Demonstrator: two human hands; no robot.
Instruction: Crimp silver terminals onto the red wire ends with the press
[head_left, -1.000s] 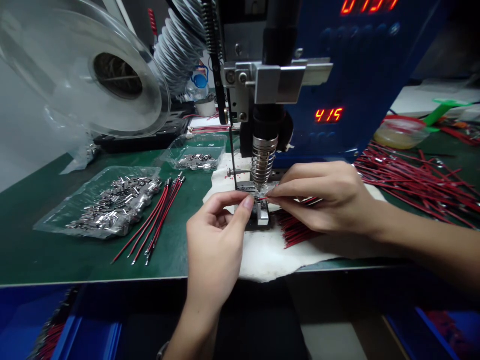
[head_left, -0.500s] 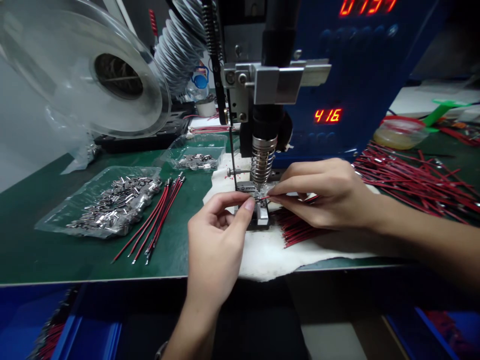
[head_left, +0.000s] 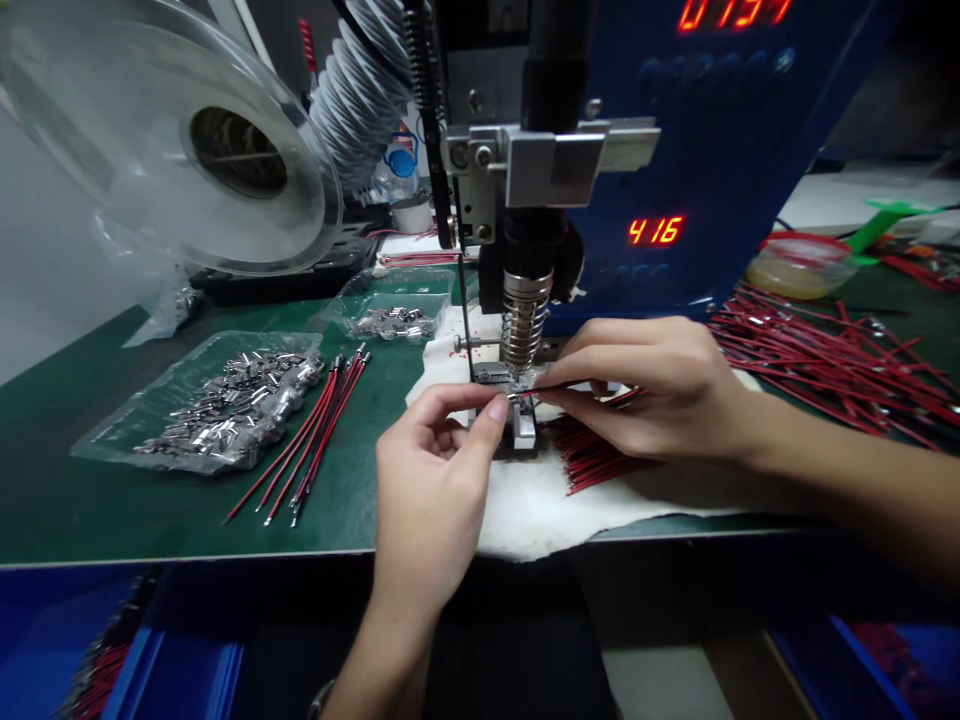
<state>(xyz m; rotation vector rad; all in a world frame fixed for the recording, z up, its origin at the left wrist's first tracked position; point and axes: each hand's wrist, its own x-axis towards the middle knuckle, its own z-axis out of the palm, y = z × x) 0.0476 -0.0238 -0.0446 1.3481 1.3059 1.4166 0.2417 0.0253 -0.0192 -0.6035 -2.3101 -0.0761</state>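
Under the spring-wrapped tip of a soldering machine [head_left: 527, 300], my left hand [head_left: 439, 470] pinches a small metal part between thumb and forefinger; the fingers mostly cover it. From the right, my right hand [head_left: 649, 385] holds a thin red-and-black wire [head_left: 529, 392] in a fingertip pinch, its end meeting the metal part below the tip. A small metal fixture [head_left: 524, 430] stands just beneath the fingertips. Partly under my right hand, a bundle of red-and-black wires [head_left: 600, 460] lies on white paper [head_left: 525, 520].
At left, a clear tray [head_left: 112, 430] holds many small metal parts beside wires with metal ends [head_left: 315, 440]. Behind is a smaller clear tray [head_left: 442, 290]. A big clear reel [head_left: 150, 190] overhangs the upper left. More red wires [head_left: 832, 360] are heaped at right near a lidded tub [head_left: 802, 265].
My right fingers have rolled the wire slightly, so its black strand now shows above the red. My left hand stays in place.
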